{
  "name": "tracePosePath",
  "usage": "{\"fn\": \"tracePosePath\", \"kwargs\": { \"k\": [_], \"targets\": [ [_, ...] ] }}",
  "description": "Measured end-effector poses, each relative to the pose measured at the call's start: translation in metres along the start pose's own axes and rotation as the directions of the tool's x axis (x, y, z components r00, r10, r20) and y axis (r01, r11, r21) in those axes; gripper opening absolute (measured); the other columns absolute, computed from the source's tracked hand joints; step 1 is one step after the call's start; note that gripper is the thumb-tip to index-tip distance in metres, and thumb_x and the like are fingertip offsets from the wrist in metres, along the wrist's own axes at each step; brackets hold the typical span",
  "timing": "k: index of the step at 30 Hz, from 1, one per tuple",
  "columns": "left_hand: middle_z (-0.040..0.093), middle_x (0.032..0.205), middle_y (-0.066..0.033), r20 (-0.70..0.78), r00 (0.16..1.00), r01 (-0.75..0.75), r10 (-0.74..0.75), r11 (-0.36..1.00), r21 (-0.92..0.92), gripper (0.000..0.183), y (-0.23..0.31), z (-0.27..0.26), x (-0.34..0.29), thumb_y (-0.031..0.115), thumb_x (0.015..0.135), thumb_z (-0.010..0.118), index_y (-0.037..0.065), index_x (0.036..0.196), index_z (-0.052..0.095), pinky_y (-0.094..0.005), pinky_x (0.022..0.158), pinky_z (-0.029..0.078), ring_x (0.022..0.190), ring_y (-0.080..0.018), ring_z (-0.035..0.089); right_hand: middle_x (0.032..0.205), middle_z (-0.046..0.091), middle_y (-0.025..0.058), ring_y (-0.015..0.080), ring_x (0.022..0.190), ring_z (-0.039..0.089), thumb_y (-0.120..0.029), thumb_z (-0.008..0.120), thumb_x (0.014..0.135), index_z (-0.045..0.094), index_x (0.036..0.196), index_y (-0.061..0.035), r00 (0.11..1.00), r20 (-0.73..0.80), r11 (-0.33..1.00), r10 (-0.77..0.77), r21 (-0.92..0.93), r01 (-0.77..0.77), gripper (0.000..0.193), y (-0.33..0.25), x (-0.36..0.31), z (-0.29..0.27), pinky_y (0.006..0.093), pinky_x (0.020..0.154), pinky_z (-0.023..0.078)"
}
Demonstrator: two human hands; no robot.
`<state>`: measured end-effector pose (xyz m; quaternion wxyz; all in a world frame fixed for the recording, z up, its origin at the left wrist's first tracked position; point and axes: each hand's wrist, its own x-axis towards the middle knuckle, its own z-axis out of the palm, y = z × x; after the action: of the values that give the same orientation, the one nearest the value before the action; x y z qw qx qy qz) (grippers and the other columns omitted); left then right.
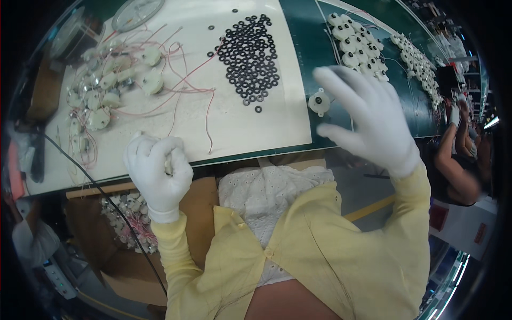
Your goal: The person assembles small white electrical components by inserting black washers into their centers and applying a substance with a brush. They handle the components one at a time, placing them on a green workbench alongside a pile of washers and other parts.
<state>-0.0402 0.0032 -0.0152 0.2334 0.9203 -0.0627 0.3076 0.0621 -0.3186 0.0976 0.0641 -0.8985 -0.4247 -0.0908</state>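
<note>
My left hand (160, 170), in a white glove, is closed at the table's front edge. A small pale bit shows between its curled fingers, but most of what it holds is hidden. My right hand (368, 114), also gloved, hovers over the green mat with thumb and fingers spread and nothing between them. Just left of its fingers, a white round motor (320, 102) with a dark centre lies on the mat. A heap of small black rings (248, 58) covers the middle of the white board. Loose white motors with red and white wires (109, 80) are piled at the left.
Rows of white motors with black centres (357, 45) stand at the far right, with a second group (418, 64) beyond. A cardboard box (117, 266) with more motors sits below the table at left. A black cable (106, 194) hangs across it. Other people (458, 160) sit at right.
</note>
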Motion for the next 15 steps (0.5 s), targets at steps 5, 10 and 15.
{"fn": "tracePosePath", "kwargs": {
  "k": [5, 10, 15],
  "targets": [
    [0.052, 0.079, -0.0076, 0.030, 1.000, -0.005, 0.005, 1.000, -0.004, 0.013, -0.001, 0.002, 0.002, 0.007, 0.074, 0.064, 0.011, 0.086, 0.066, -0.0500, 0.097, 0.044, 0.081, -0.0309, 0.052, 0.075, 0.067, 0.0052, 0.0261, 0.066, 0.067, -0.033, 0.075, 0.079, 0.066, 0.105, -0.0132, 0.993, 0.117, 1.000, -0.029, 0.003, 0.029, 0.034, 0.030, -0.004, 0.019, 0.0391, 0.061, 0.050],
    [0.050, 0.078, -0.0086, 0.031, 0.999, 0.005, -0.006, 0.999, 0.036, 0.012, 0.002, -0.003, -0.004, 0.006, 0.076, 0.059, 0.009, 0.085, 0.065, -0.0519, 0.099, 0.042, 0.082, -0.0316, 0.050, 0.073, 0.065, -0.0015, 0.0165, 0.062, 0.062, -0.024, 0.088, 0.068, 0.069, 0.112, -0.0076, 0.986, 0.045, 0.856, 0.162, 0.491, -0.163, 0.050, 0.034, -0.045, -0.079, 0.0300, 0.060, 0.044],
    [0.047, 0.076, -0.0083, 0.024, 1.000, -0.017, 0.016, 0.999, 0.031, 0.013, 0.006, 0.004, 0.000, 0.003, 0.076, 0.055, 0.008, 0.084, 0.064, -0.0523, 0.100, 0.042, 0.081, -0.0310, 0.048, 0.077, 0.064, 0.0017, 0.0077, 0.067, 0.063, -0.008, 0.077, 0.080, 0.066, 0.117, 0.0034, 0.705, 0.218, 0.639, 0.675, 0.305, -0.706, 0.040, 0.088, -0.097, -0.116, 0.0239, 0.063, 0.050]
  ]
}}
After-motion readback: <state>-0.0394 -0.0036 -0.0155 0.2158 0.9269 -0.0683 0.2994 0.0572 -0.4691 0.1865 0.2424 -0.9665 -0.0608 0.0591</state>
